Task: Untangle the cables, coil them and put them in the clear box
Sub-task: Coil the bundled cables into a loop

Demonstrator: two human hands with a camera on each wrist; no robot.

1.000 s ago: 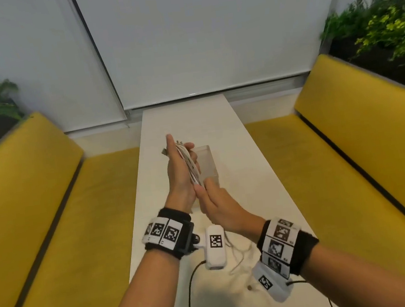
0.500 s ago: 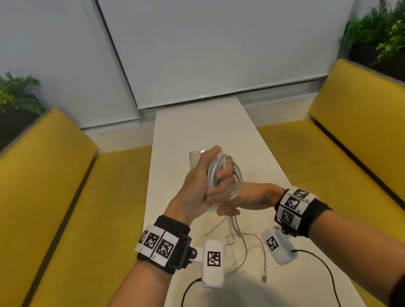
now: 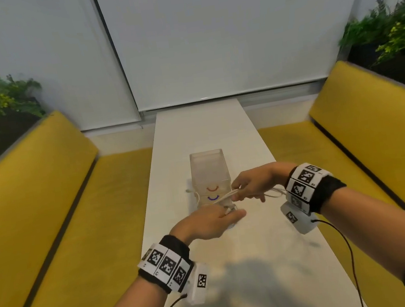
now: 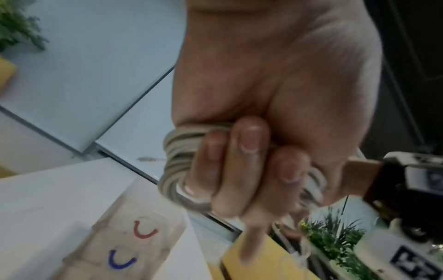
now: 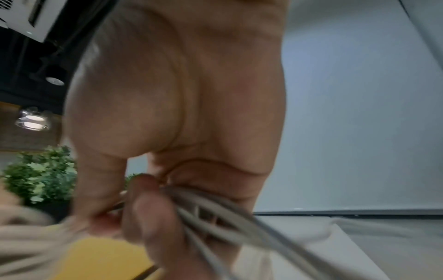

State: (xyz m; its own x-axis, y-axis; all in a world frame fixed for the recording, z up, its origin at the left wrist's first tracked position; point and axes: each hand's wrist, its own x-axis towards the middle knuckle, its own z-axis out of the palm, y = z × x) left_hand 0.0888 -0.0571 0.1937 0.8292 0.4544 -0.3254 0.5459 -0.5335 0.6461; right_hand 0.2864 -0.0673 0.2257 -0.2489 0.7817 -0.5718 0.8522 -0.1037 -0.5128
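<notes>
Mid-task: left hand (image 3: 209, 221) clenches a finished coil (image 4: 178, 166), right hand (image 3: 253, 184) pinches loose cable strands (image 3: 224, 197), both just before the box (image 3: 208, 168) mid-table, no cable visibly boxed yet.

clear box (image 3: 209, 170) mouth open | white cables (image 3: 224, 197) cross its front

Right hand (image 5: 172, 106) seen palm-side, thumb and finger pinching several pale cable (image 5: 215, 214) strands. Strands fan out below the fingers (image 5: 146, 214). Blurred plant (image 5: 40, 178) beside the thumb.
</notes>
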